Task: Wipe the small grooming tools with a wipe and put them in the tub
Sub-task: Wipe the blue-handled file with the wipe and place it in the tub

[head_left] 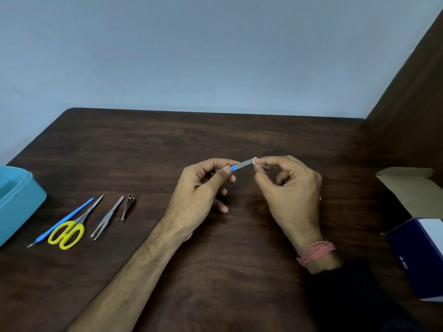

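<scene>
- Head view: above the dark wooden table, the left hand pinches the blue handle of a nail file between thumb and fingers, its grey blade pointing right and slightly up.
- The right hand pinches a small white wipe round the blade's far tip, so the file spans the gap between the two hands.
- The blue tub sits at the table's left edge, well apart from both hands.
- Just beside the tub lie a blue-handled pusher, yellow scissors, tweezers and a nail clipper, side by side.
- A dark blue box and a cardboard flap sit at the right.
</scene>
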Demonstrator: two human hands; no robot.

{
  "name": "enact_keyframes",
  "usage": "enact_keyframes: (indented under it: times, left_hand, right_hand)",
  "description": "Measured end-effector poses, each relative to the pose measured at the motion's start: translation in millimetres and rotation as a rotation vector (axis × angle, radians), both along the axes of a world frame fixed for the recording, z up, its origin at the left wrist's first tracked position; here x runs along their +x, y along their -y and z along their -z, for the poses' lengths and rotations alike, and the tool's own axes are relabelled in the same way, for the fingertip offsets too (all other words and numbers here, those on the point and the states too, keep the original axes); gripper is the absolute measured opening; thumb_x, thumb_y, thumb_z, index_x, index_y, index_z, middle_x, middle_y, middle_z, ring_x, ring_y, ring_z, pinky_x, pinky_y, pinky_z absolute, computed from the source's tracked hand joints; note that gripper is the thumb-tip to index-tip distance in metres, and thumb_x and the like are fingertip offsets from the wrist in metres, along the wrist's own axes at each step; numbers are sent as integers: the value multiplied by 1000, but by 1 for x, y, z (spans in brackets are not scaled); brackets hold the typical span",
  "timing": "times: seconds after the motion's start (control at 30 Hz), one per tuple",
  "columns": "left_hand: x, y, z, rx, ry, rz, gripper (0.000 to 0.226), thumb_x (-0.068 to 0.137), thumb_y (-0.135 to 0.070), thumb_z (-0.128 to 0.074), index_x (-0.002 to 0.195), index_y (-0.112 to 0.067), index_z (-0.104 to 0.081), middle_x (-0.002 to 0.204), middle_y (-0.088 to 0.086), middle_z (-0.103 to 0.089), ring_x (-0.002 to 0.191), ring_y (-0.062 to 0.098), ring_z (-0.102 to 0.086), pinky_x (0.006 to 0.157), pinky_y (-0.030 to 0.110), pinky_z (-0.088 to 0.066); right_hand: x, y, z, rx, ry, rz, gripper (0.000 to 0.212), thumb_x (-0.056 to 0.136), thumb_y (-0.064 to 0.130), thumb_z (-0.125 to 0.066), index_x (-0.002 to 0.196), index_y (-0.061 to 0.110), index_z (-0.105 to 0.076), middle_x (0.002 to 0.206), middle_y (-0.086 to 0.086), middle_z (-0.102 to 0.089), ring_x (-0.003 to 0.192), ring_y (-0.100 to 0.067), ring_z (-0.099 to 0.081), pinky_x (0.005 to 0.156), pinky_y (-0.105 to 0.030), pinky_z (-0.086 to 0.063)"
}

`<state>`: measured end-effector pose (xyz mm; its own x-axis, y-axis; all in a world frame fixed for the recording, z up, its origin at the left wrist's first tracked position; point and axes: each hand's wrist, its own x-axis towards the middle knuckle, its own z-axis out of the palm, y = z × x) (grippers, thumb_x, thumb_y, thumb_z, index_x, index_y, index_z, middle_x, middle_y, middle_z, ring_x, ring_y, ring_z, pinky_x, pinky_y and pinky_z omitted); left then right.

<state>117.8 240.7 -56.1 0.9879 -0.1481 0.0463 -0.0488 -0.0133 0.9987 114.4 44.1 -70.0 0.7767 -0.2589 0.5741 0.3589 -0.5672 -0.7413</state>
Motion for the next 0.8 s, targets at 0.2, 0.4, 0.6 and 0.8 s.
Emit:
enact_keyframes:
  times: [0.2, 0.4, 0.6, 0.8]
  left_hand:
    - [0, 0, 1, -2, -1, -9, 21, 112, -18, -65, 118, -23, -84, 94, -2, -74, 76, 9, -62, 50, 30, -59]
    - [1, -1, 1, -10, -4, -12, 20, 112, -20, -66, 117, -23, -85, 95, -2, -74, 76, 9, -62, 50, 30, -59]
    - [1, 0, 1, -16, -7, -12, 19, 111, -21, -67, 115, -24, -85, 94, -3, -75, 76, 8, -62, 50, 29, -58]
    - [2, 0, 1, -24, -4, -7, 19, 111, -20, -67, 115, -24, -86, 94, -3, -75, 75, 8, -61, 50, 29, -58]
  right_hand:
    - [1, 0, 0, 1, 15, 15, 16, 89, 9, -87, 99, 21, -87, 86, 13, -75, 53, -17, -52, 55, -17, -40]
    - [0, 1, 2, -12, 23, 20, 17, 92, 12, -87, 106, 22, -89, 88, 12, -77, 52, -17, -48, 54, -19, -39]
    - [0, 0, 3, -76, 39, 10, 19, 93, 12, -87, 109, 22, -89, 89, 12, -75, 52, -17, -49, 54, -17, -39]
    - [0, 0, 3, -78, 27, 5, 19, 92, 12, -88, 108, 22, -89, 89, 12, -75, 52, -17, -50, 55, -17, -39]
